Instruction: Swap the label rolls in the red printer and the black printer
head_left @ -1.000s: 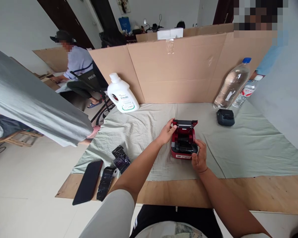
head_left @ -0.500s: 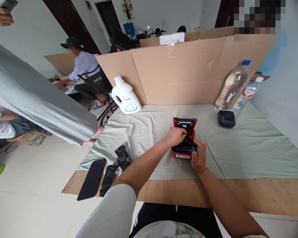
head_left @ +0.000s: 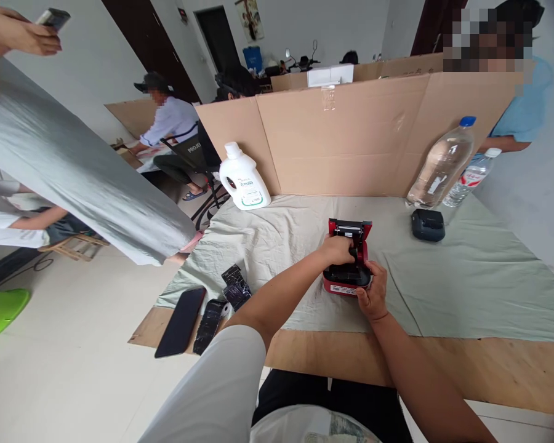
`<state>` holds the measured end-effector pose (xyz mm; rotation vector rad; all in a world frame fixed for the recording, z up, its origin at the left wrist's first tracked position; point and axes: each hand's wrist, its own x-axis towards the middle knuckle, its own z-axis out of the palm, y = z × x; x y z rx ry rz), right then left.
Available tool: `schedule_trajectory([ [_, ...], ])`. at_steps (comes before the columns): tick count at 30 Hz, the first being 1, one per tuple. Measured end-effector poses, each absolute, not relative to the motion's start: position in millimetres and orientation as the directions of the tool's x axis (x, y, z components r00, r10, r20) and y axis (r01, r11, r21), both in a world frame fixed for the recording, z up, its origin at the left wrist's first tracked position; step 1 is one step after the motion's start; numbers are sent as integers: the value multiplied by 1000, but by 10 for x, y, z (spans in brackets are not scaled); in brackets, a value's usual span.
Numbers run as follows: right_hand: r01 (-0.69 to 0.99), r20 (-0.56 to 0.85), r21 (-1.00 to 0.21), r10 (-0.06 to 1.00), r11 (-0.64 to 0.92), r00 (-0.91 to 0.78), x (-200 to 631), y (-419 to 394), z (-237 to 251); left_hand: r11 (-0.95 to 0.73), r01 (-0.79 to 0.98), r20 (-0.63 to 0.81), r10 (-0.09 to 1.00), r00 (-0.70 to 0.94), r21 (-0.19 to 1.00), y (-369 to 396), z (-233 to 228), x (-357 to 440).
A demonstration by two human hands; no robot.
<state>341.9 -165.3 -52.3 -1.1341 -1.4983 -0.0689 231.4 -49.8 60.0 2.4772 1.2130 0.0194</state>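
A red and black label printer (head_left: pixel 344 288) sits on the cloth in front of me, its lid (head_left: pixel 349 229) raised. My left hand (head_left: pixel 337 251) reaches over the left side into the open bay. Its fingers are curled there, and whatever they pinch is hidden. With the thumb low at the front corner and the fingers along the right side, my right hand (head_left: pixel 373 291) grips the printer's body.
A white detergent jug (head_left: pixel 245 181) stands at back left before a cardboard screen (head_left: pixel 341 138). At right are a large bottle (head_left: pixel 443 163), a smaller bottle (head_left: pixel 469 178) and a small black device (head_left: pixel 428 225). A phone (head_left: pixel 181 323) and black label strips (head_left: pixel 235 286) lie left.
The view has swung slightly left. My right thumb has slid lower on the printer's front corner. My left hand stays inside the bay with its fingers more curled.
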Motion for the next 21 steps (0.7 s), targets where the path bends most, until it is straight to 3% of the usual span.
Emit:
schedule_trajectory([
  [3,666,781,-539,603,516,165,3428,-1653,-521,-464,604,-121,720,683,647,-547,721,2087],
  [5,671,780,-536,605,513,160,3434,-1659,-520,-309,461,-168,652,739,832,-566,820,1822],
  [8,673,780,-533,607,513,155,3439,-1662,-523,-32,397,-315,552,772,917,-532,981,1223],
  [11,679,779,-533,607,505,160,3435,-1646,-531,62,523,-464,558,688,850,-459,1089,498],
  [15,698,792,-515,588,497,165,3431,-1620,-551,33,771,-636,588,499,636,-437,1002,-267],
  [17,698,791,-517,588,497,167,3432,-1615,-557,-28,851,-638,649,415,525,-477,856,-472],
  [21,708,804,-495,574,503,154,3437,-1623,-542,-153,937,-491,819,297,313,-590,523,-620],
])
